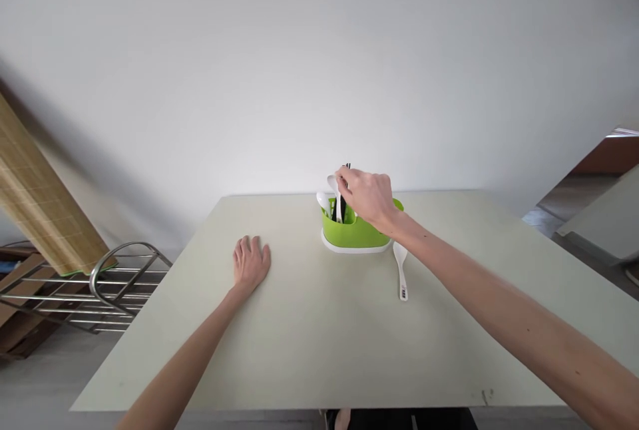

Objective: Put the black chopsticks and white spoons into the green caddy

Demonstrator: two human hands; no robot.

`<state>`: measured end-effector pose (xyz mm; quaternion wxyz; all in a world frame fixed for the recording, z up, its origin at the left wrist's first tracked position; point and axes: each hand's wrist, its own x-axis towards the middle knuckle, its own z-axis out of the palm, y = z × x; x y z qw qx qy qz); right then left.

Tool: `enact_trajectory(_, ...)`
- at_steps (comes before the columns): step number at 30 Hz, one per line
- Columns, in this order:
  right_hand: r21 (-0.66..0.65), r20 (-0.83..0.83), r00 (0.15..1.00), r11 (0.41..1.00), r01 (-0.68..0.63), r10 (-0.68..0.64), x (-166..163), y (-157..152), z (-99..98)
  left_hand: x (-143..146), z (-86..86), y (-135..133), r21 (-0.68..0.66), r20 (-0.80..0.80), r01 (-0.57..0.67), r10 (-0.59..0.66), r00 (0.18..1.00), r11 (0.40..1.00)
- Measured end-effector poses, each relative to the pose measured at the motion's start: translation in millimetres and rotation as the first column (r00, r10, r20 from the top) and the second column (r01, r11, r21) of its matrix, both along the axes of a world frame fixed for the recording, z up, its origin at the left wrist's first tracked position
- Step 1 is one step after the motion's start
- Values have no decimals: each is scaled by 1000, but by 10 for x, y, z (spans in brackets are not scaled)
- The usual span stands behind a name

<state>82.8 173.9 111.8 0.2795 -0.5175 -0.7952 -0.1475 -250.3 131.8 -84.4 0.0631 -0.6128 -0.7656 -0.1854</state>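
Observation:
My right hand (pixel 367 196) is closed over a green cutlery holder (pixel 349 235) with a white base, fingertips pinched at the upper end of a white spoon (pixel 338 204). That spoon stands in the holder, bowl up and handle down. Another white spoon (pixel 323 202) leans at the holder's left side, and dark utensils (pixel 343 209) stand close by, partly hidden by my fingers. On the table, just in front of the holder's right end, lies a white spoon (pixel 400 267), its handle towards me. My left hand (pixel 250 261) rests palm down on the table to the left, holding nothing.
The pale table (pixel 319 350) reaches back to a white wall (pixel 299 70). Left of it are a metal rack (pixel 120 283) and a leaning bamboo mat (pixel 44 190). A light-coloured piece of furniture (pixel 609 217) stands at the far right.

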Motion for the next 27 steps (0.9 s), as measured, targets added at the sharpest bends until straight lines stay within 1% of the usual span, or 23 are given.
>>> enact_trajectory(2, -54, 104, 995, 999, 0, 5, -47, -8, -95, -3, -8, 3, 7, 6, 4, -4, 1000, 1000)
enact_trajectory(5, -122, 212, 977, 992, -14, 39, -111, -25, -189, -6, -19, 8, 10, 11, 3, -3, 1000, 1000)
enact_trajectory(8, -166, 279, 956, 985, -48, 94, -188, -59, -239, -5, -19, 5, 3, 14, 6, -6, 1000, 1000)
enact_trajectory(13, -189, 343, 925, 977, -103, 164, -299, -122, -320, 6, 1, -13, -5, 14, 8, -8, 1000, 1000)
enact_trajectory(19, -221, 298, 942, 971, -88, 154, -342, -109, -353, 7, 2, -9, -3, 2, 15, -15, 1000, 1000)
enact_trajectory(24, -281, 211, 970, 958, -59, 122, -382, -78, -310, -1, -1, -5, 0, 6, 16, -16, 1000, 1000)
enact_trajectory(27, -330, 109, 985, 940, -89, 132, -356, -72, -264, -6, 4, -7, 3, 18, 19, -19, 1000, 1000)
